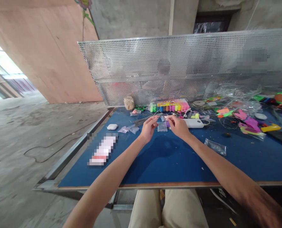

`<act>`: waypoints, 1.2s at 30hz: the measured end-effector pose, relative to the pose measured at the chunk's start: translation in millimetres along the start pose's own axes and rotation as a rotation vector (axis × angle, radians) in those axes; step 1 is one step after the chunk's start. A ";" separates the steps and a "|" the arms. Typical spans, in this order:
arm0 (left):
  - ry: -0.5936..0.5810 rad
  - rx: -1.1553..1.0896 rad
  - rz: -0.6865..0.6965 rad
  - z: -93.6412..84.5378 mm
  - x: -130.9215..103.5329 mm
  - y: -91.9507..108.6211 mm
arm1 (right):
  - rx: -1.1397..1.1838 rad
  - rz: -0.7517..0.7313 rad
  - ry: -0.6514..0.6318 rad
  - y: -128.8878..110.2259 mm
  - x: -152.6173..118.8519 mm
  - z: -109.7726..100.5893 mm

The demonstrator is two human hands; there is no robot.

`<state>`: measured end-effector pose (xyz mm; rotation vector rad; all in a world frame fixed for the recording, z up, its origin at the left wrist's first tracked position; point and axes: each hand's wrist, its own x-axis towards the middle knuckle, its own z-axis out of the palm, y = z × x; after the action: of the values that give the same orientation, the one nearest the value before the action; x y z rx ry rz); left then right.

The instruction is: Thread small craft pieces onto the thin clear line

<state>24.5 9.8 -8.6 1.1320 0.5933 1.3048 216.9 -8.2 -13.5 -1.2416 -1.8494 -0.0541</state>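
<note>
Both of my hands are raised over the middle of the blue table, close together but apart. Thumb and fingers of my left hand [149, 129] are pinched, and what they hold is too small to make out. My right hand [178, 126] faces it in a similar pinch, with a tiny pale bit at its fingertips. A small clear plastic bag [162, 127] shows between the hands; I cannot tell whether it is held or lies on the table. Behind them lie a bundle of thin dark wires [141, 121] and a white power strip [195, 123], partly hidden by my right hand.
A perforated metal panel [141, 72] closes off the back of the blue table [160, 164]. Before it stands a pack of colourful clay [170, 106]. Foam shapes [247, 122] crowd the right; a clear bag [215, 147], white earbud case [112, 127] and blurred-out phone-like item [104, 150] lie nearer.
</note>
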 end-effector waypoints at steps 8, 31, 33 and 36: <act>-0.021 -0.161 -0.031 11.4 -6.5 -5.3 | -0.079 -0.045 0.040 -11.9 -3.2 3.2; -0.049 0.205 -0.122 9.9 -10.5 -19.6 | -0.383 -0.125 0.041 -7.5 0.2 1.6; -0.045 0.250 -0.135 8.0 -10.8 -16.3 | -0.322 -0.102 0.027 -8.9 -1.7 1.2; -0.029 0.304 -0.158 5.4 -10.8 -12.2 | -0.236 -0.092 0.015 -10.4 -4.1 0.1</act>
<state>32.1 -0.5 -20.0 1.3193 0.8626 1.0844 209.3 -16.4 -12.1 -1.3097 -1.9278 -0.3402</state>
